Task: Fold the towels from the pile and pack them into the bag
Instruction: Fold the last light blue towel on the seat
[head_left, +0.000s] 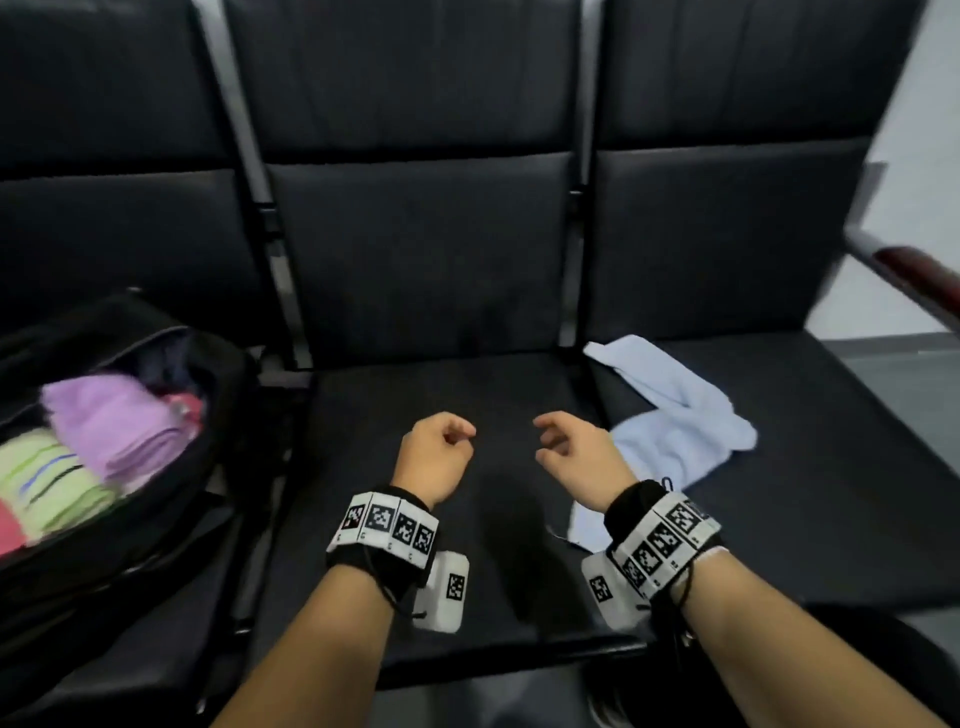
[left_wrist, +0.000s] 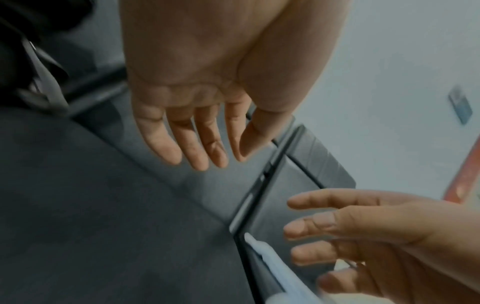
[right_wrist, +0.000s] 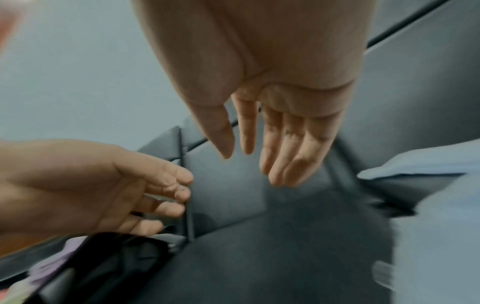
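Note:
A crumpled light blue towel (head_left: 670, 415) lies on the right seat, partly over the gap to the middle seat; its edge shows in the right wrist view (right_wrist: 420, 164) and in the left wrist view (left_wrist: 275, 265). An open black bag (head_left: 104, 467) sits on the left seat with folded towels inside: purple (head_left: 114, 421), green striped (head_left: 52, 478) and pink (head_left: 8, 525). My left hand (head_left: 441, 447) and right hand (head_left: 561, 447) hover empty over the middle seat, fingers loose. The right hand is just left of the blue towel.
The black padded seats (head_left: 441, 395) form a row with metal dividers (head_left: 260, 208) between the backrests. A red-topped armrest (head_left: 914, 270) stands at the far right, in front of a pale wall. Wrist bands with markers sit on both forearms.

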